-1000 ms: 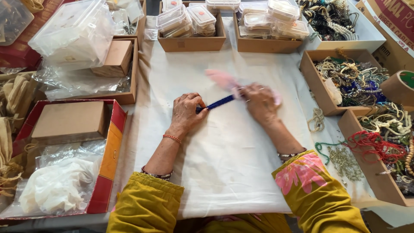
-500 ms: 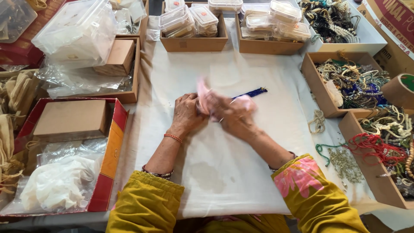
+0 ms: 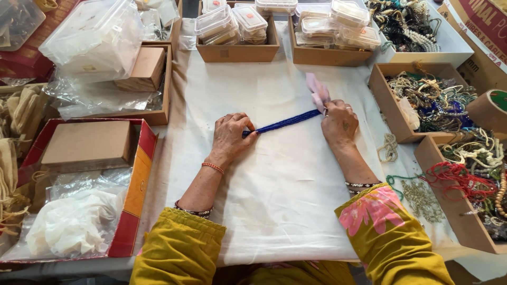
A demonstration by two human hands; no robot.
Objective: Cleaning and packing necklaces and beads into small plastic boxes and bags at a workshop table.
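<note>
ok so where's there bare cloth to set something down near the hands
The white cloth is bare between the forearms, below the blue bead strand stretched from left hand to right hand. Another free patch lies above the strand, short of the two cardboard trays of clear boxes. The right edge is crowded with jewellery boxes; the left with the red-rimmed box.

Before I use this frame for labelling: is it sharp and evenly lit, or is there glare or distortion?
Head view: soft, even light, faint shadows under the left hand and right hand; blue bead strand sharp; mild glare on the clear plastic bags; the wide lens slightly bows the box edges at the corners.
</note>
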